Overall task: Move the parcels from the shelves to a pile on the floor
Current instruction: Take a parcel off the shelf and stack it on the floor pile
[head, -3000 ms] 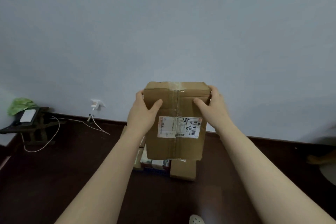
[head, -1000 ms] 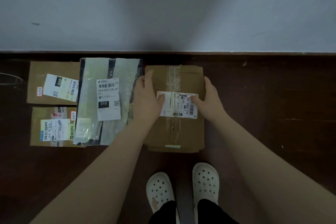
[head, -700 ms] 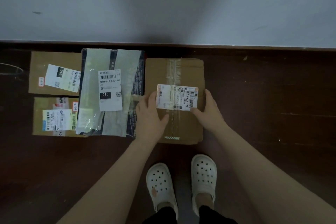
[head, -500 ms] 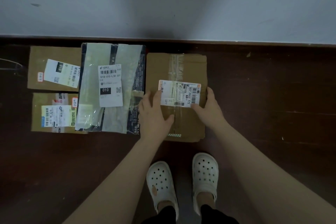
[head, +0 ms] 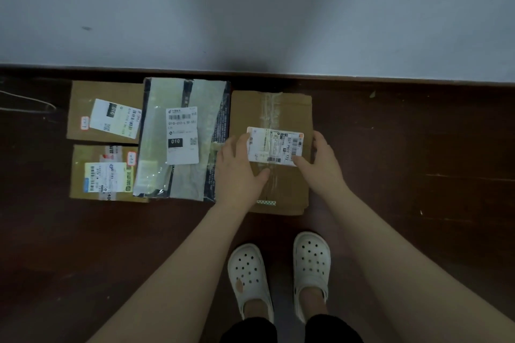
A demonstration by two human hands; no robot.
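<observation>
At your feet: white clogs (head: pixel 248 273) stand side by side on the dark wooden floor (head: pixel 418 161), toes towards the parcels.
Your left hand (head: pixel 239 172): it lies flat over the left edge of the cardboard box (head: pixel 278 108), fingers straight and together, thumb spread out across the top; it grips nothing.
Your right hand (head: pixel 320 164): it holds the same box at its right edge, thumb on top at the corner of the shipping label (head: pixel 274 146), fingers bent down over the side.
Cardboard box: it lies flat on the floor just ahead of your clogs, taped along the middle, label facing up between your two hands.
Grey mailer (head: pixel 206 108): a plastic bag with a white label, lying just beside the box on its left, touching or nearly so.
Small boxes: two brown ones left of the mailer, the nearer box (head: pixel 80 159) and the farther box (head: pixel 80 100), both partly under the mailer's edge.
Far edge: the row lies near the foot of the pale wall (head: pixel 250 8); a thin cord (head: pixel 28 103) trails on the floor at far left.
</observation>
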